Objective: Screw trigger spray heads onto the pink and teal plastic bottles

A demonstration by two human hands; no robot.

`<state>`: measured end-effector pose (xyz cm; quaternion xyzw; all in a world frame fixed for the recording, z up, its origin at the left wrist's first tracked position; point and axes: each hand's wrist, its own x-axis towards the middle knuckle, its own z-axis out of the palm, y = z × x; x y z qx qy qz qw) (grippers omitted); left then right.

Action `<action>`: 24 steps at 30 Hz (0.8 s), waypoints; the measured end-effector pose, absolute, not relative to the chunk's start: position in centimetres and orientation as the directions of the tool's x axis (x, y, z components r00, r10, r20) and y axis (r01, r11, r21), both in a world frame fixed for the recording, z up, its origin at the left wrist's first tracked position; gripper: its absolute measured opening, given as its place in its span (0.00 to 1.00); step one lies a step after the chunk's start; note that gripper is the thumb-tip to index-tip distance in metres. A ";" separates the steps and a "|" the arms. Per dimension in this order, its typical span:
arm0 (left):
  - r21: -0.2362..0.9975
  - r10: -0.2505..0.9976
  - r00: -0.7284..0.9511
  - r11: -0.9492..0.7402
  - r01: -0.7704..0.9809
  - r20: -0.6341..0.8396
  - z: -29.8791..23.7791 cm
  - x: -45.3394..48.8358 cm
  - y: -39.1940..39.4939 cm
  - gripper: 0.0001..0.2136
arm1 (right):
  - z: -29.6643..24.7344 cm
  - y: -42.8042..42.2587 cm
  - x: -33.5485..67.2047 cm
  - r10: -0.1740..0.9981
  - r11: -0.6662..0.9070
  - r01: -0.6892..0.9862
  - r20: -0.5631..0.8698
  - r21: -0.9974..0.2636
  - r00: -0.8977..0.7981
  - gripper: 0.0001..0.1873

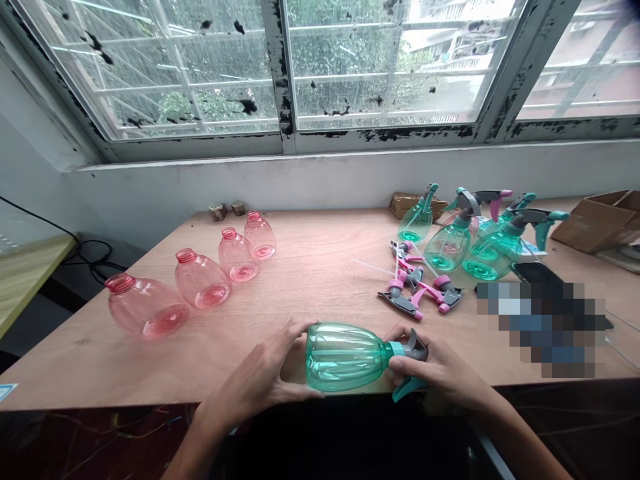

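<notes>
A clear green spray bottle (pixel 345 357) lies sideways between my two hands at the front edge of the table. My left hand (pixel 275 370) grips its base end, fingers above and thumb below. At the other end my right hand (pixel 425 367) is closed round the grey and teal spray head (pixel 414 347), near the collar. The head is fitted on the bottle's neck. Beyond my right hand lies a small pile of pink and grey spray heads (pixel 400 293) with thin tubes. To the left, several pink bottles (pixel 203 283) stand in a slanting row with open necks.
Several assembled spray bottles (pixel 450 243) stand at the back right, mostly green. Behind them are a brown packet (pixel 400 203) and an open cardboard box (pixel 600 223). A dark phone (pixel 540 275) lies at right, beside a blurred patch. Two small blocks (pixel 218 212) sit near the wall.
</notes>
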<state>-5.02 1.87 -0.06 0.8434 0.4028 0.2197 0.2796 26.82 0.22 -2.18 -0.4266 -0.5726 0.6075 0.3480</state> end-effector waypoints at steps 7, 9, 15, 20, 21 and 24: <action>0.427 0.728 0.636 -0.675 0.601 0.257 -1.1 -5.7 1.8 0.44 | -2.4 0.4 26.8 0.912 -0.118 0.003 -0.109 -0.993 -0.395 0.18; 0.393 0.695 0.650 -0.714 0.579 0.306 -1.0 -5.5 1.8 0.42 | -2.5 0.4 26.8 0.921 -0.127 -0.007 -0.115 -0.992 -0.372 0.19; 0.275 0.610 0.662 -0.790 0.547 0.435 -0.5 -4.8 1.7 0.31 | -2.1 0.6 26.7 0.935 -0.135 -0.014 -0.123 -0.991 -0.333 0.18; 0.243 0.624 0.651 -0.776 0.582 0.431 -0.8 -4.6 2.1 0.31 | -2.4 0.7 26.6 0.948 -0.125 -0.020 -0.113 -0.992 -0.296 0.18; 0.253 0.637 0.645 -0.766 0.591 0.423 -0.8 -4.5 2.2 0.31 | -2.5 0.8 26.5 0.951 -0.126 -0.021 -0.114 -0.992 -0.286 0.17; 0.296 0.680 0.625 -0.731 0.615 0.382 -0.8 -4.3 2.4 0.32 | -3.0 0.8 26.5 0.961 -0.102 0.002 -0.099 -0.995 -0.259 0.19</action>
